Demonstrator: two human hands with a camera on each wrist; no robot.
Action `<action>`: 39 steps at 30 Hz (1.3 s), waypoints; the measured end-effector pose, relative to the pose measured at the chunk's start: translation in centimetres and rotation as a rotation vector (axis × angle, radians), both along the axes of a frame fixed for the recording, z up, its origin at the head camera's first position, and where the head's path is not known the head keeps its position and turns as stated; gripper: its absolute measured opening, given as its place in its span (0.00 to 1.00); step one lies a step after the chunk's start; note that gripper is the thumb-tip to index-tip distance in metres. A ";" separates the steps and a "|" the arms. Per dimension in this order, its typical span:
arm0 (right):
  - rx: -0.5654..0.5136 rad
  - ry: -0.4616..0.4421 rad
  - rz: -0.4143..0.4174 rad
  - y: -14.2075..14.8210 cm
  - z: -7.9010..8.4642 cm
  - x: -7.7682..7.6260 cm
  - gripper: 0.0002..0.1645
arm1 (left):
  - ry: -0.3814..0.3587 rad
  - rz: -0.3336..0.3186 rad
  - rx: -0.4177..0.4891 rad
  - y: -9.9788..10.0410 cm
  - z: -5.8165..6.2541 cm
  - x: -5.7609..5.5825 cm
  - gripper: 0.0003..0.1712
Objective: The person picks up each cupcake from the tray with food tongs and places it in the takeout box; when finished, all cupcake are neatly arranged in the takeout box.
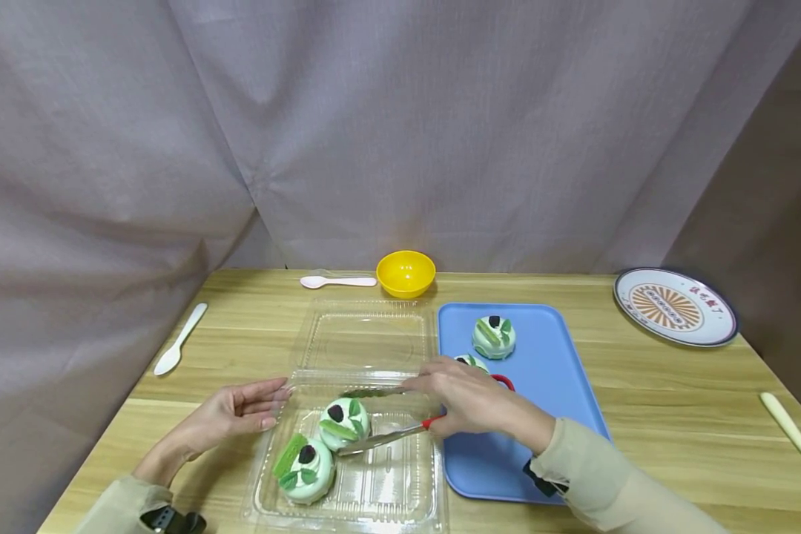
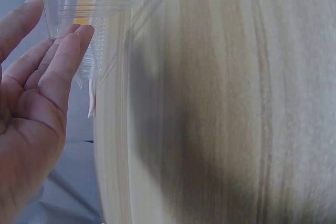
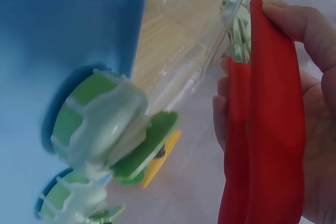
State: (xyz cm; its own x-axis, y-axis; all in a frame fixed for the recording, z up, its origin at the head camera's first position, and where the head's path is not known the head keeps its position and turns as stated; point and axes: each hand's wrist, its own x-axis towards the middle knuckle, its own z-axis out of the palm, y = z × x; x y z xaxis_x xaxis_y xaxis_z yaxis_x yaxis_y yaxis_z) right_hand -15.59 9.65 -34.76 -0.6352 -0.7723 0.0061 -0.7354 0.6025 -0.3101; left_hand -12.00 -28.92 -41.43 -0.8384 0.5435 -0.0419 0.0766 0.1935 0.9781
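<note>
My right hand grips red-handled metal tongs. The tongs' tips straddle a pale green round cake topped with a dark berry and leaves, inside a clear plastic box. A second such cake sits beside it at the box's near left. My left hand is at the box's left edge, fingers extended and thumb apart; the left wrist view shows its fingertips by the clear wall. Two more cakes stand on the blue tray: one is plain to see, another is partly behind my right hand.
The box's lid lies folded back. Beyond it are a yellow bowl and a white spoon. Another white spoon lies at left. A patterned plate and a cream-handled utensil are at right.
</note>
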 end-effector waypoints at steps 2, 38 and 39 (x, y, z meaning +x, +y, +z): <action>-0.023 -0.011 0.000 0.5 0.1 -0.1 0.34 | 0.002 0.001 0.000 0.0 -0.1 0.0 0.38; -0.194 0.121 -0.226 18.0 -3.4 -2.1 0.40 | -0.012 0.020 -0.044 0.0 -0.4 -0.3 0.39; -0.190 0.113 -0.225 18.1 -3.6 -2.1 0.40 | -0.013 0.020 -0.044 0.0 -0.5 -0.3 0.39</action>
